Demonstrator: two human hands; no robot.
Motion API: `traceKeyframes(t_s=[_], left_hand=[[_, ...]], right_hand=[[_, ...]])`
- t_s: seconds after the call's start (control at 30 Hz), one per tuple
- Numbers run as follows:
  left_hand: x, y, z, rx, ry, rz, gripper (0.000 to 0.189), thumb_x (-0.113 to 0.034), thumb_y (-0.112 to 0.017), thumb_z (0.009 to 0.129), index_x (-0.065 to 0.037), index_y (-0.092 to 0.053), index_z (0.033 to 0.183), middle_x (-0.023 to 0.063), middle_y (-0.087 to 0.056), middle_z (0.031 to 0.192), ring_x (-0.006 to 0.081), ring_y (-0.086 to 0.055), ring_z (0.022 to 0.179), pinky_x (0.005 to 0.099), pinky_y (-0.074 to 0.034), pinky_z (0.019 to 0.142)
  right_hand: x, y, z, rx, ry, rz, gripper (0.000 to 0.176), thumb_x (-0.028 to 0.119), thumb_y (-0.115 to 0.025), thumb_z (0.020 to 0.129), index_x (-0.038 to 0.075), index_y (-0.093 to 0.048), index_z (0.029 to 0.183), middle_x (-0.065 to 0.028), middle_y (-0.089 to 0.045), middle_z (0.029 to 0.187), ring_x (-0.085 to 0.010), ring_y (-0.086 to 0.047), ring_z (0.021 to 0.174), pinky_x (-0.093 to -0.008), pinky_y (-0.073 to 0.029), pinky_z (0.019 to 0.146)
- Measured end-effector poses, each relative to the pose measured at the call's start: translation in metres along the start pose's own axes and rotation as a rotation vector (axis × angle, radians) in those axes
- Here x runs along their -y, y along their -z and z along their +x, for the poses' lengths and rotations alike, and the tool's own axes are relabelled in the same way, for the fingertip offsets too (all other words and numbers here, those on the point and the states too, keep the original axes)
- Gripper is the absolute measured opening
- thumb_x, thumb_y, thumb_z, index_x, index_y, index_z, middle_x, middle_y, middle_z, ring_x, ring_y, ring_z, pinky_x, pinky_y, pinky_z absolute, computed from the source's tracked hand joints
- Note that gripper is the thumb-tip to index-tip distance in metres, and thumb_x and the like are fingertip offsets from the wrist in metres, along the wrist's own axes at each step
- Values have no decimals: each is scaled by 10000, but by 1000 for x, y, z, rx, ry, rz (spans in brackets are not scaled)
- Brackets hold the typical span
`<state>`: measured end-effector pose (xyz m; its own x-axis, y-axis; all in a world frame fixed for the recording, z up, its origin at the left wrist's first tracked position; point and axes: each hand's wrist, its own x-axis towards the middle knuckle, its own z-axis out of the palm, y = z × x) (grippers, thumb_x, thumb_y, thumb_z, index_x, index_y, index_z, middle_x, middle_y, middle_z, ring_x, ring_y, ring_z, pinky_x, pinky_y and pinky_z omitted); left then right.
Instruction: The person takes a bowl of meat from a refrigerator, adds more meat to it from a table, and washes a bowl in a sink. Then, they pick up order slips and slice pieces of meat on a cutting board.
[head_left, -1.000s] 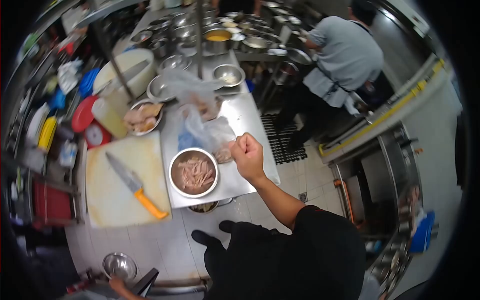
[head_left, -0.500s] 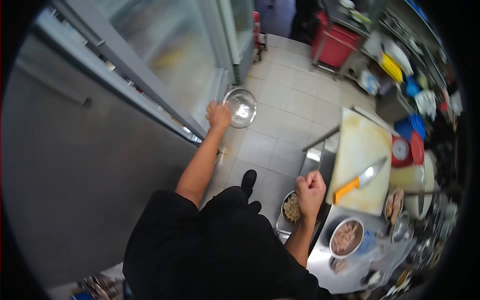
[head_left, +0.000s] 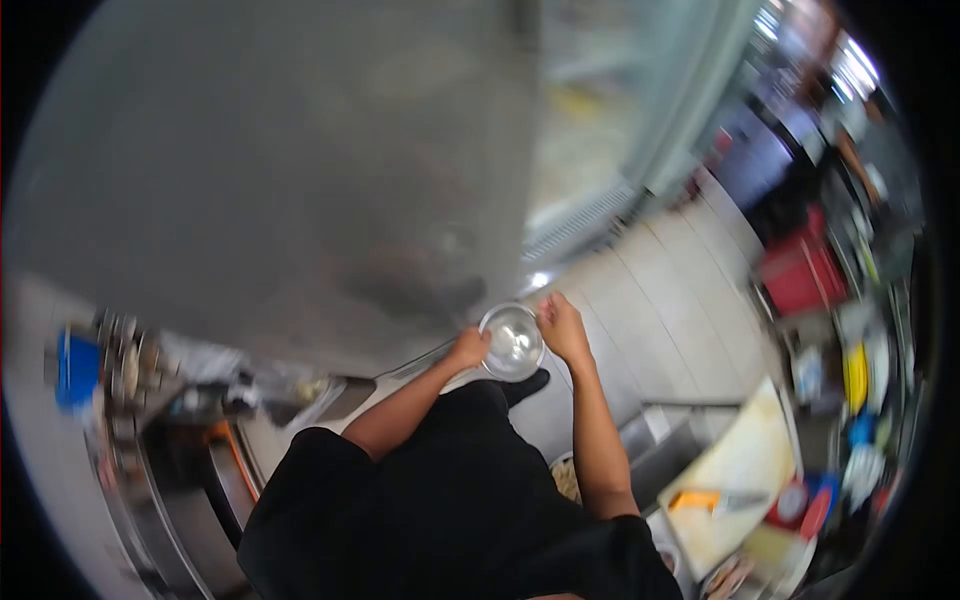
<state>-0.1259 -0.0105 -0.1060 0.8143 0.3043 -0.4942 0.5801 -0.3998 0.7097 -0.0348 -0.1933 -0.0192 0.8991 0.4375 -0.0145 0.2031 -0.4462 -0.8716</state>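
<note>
A small shiny steel bowl (head_left: 512, 342) is held in front of my body, over the tiled floor. My left hand (head_left: 468, 348) grips its left rim. My right hand (head_left: 560, 325) is at the bowl's right rim with the fingers curled on the edge. The bowl looks empty, though the picture is blurred. Both forearms reach out from my black clothing toward a large grey steel door (head_left: 300, 180).
A glass-fronted cooler (head_left: 610, 130) stands right of the steel door. At the lower right are a white cutting board (head_left: 745, 475) with an orange-handled knife (head_left: 705, 498), a red scale (head_left: 800, 503) and shelves of containers. A red crate (head_left: 800, 275) sits farther off.
The view has swung further away from the worktable toward the steel door. My left hand has brought the bowl in front of me, and my right hand has come up to its rim.
</note>
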Motion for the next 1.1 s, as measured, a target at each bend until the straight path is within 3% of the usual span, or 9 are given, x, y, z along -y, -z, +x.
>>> traceKeyframes(t_s=[0.17, 0.27, 0.3, 0.4, 0.53, 0.67, 0.73, 0.8, 1.1], left_hand=[[60, 18, -68, -119, 67, -162, 446, -252, -459, 868, 170, -602, 876, 278, -635, 704, 315, -658, 542, 425, -545, 582], [77, 16, -101, -146, 130, -341, 333, -222, -503, 838, 84, -635, 848, 163, -632, 648, 229, -612, 484, 354, -496, 462], [87, 9, -109, -73, 114, -463, 290, -209, -514, 828, 49, -645, 839, 117, -627, 635, 194, -592, 472, 325, -471, 425], [112, 11, -137, -107, 51, -620, 207, -169, -533, 867, -55, -648, 997, 27, -596, 641, 117, -517, 455, 259, -383, 385], [128, 25, -201, -361, 404, -668, 318, -156, -467, 832, -20, -557, 1106, 107, -603, 774, 173, -542, 510, 291, -423, 374], [136, 44, -253, -436, 512, -647, 309, -139, -444, 829, -13, -562, 1085, 75, -587, 731, 168, -551, 502, 274, -419, 356], [154, 46, -267, -520, 500, -630, 270, -165, -458, 849, -38, -592, 1046, 72, -600, 748, 158, -538, 492, 299, -433, 386], [172, 35, -284, -636, 440, -680, 219, -194, -512, 849, -13, -623, 904, 55, -573, 635, 159, -504, 445, 318, -434, 408], [163, -9, -336, -1012, 691, -1026, 385, -162, -421, 875, 196, -552, 927, 232, -636, 694, 261, -673, 548, 300, -480, 383]], right_hand=[[-43, -77, -3, 329, 440, -361, 132, 132, -588, 847, 4, -557, 841, -174, -596, 724, -232, -557, 606, -365, -501, 638], [-81, -87, 12, 294, 39, 126, 194, 185, -581, 886, -4, -568, 843, -120, -613, 721, -217, -543, 583, -366, -518, 661], [-82, -67, 20, 241, -324, 324, 214, 199, -580, 896, -10, -572, 849, -107, -617, 719, -210, -542, 584, -369, -516, 661], [-130, 26, 88, -401, -29, -29, 358, 306, -546, 925, -10, -564, 757, -64, -530, 623, -189, -518, 596, -378, -449, 596], [-79, 185, 176, -711, -29, 214, 519, 453, -441, 949, -16, -611, 1092, -211, -638, 1032, -312, -586, 965, -371, -424, 884], [-28, 290, 247, -434, -122, 424, 882, 718, -316, 876, 45, -299, 1445, -126, -333, 1480, -306, -354, 1322, -455, -391, 961], [6, 294, 253, -460, 63, 396, 808, 690, -330, 886, 145, -242, 1476, -84, -273, 1512, -310, -274, 1367, -520, -285, 1069], [-18, 329, 321, -153, 132, 490, 722, 641, -427, 883, 252, -263, 1468, -58, -301, 1489, -314, -305, 1343, -591, -393, 969], [-41, 348, 452, -579, 131, 280, 502, 428, -590, 832, 138, -488, 1229, -94, -525, 1202, -314, -495, 1129, -494, -470, 841]])
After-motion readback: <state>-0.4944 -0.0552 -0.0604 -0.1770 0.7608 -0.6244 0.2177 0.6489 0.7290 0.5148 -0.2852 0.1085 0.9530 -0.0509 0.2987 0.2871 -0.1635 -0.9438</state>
